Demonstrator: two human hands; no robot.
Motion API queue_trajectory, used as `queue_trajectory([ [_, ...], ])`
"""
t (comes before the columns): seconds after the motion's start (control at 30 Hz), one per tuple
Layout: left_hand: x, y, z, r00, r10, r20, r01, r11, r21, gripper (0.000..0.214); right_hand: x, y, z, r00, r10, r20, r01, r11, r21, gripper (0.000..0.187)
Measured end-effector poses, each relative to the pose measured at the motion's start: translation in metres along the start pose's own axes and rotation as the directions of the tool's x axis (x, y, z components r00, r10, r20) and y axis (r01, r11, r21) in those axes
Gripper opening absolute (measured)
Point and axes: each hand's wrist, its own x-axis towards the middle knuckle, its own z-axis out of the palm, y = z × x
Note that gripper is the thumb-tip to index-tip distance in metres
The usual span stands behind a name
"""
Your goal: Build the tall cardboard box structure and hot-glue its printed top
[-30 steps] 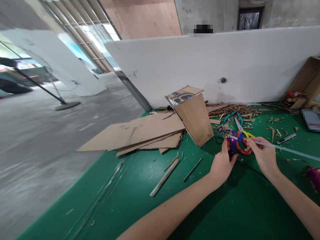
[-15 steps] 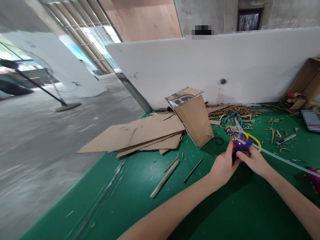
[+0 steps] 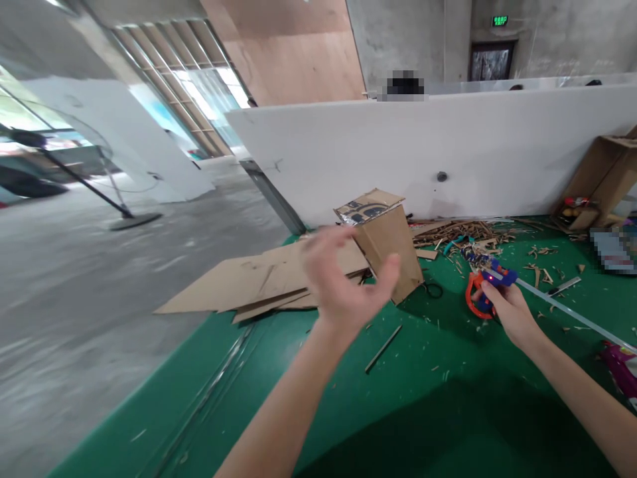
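My right hand [image 3: 507,311] grips a blue glue gun [image 3: 490,277] with a red light on it and a long clear glue stick [image 3: 562,307] trailing out to the right. It holds the gun just above the green table [image 3: 418,405], over red-handled scissors [image 3: 474,302]. My left hand [image 3: 343,282] is raised in the air, fingers spread and empty, a little blurred, in front of a tapered cardboard box [image 3: 385,242] that stands tilted near the white partition.
Flat cardboard sheets [image 3: 259,275] lie at the table's left corner. Cardboard scraps [image 3: 468,232] pile by the white partition [image 3: 423,146], with thin strips [image 3: 383,340] scattered about. An open cardboard box [image 3: 597,179] stands at the far right, a purple object [image 3: 620,362] at the right edge.
My left hand has let go of the glue gun and swung up and left into the air. My right hand now holds the gun alone. The view tilted up slightly.
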Motion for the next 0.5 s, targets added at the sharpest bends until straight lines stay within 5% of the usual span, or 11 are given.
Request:
queue_trajectory([
  [0.07, 0.002, -0.036, -0.004, 0.972, -0.234, 0.031, 0.235, 0.971, -0.040, 0.082, 0.008, -0.009, 0.006, 0.999, -0.032, -0.018, 0.033, 0.997, 0.063, 0.040],
  [0.13, -0.008, -0.071, -0.002, 0.854, -0.473, 0.218, 0.500, 0.862, -0.085, 0.104, 0.016, -0.024, 0.014, 0.997, -0.065, -0.034, 0.070, 0.984, 0.161, 0.040],
  [0.2, -0.022, -0.098, 0.004, 0.707, -0.546, 0.450, 0.661, 0.736, -0.146, 0.125, 0.025, -0.041, 0.023, 0.993, -0.087, -0.082, 0.105, 0.965, 0.241, 0.040],
  [0.27, -0.034, -0.112, 0.012, 0.624, -0.472, 0.623, 0.721, 0.655, -0.225, 0.127, 0.031, -0.058, 0.029, 0.991, -0.103, -0.083, 0.122, 0.951, 0.283, 0.040],
  [0.33, -0.038, -0.111, 0.018, 0.625, -0.391, 0.676, 0.711, 0.641, -0.288, 0.123, 0.037, -0.073, 0.033, 0.990, -0.115, -0.081, 0.133, 0.948, 0.288, 0.041],
  [0.43, -0.028, -0.088, 0.018, 0.720, -0.247, 0.649, 0.583, 0.722, -0.372, 0.126, 0.045, -0.089, 0.031, 0.989, -0.123, -0.077, 0.138, 0.958, 0.250, 0.041],
  [0.5, -0.018, -0.068, 0.013, 0.738, -0.123, 0.664, 0.482, 0.785, -0.390, 0.128, 0.049, -0.095, 0.026, 0.990, -0.127, -0.059, 0.137, 0.964, 0.226, 0.041],
])
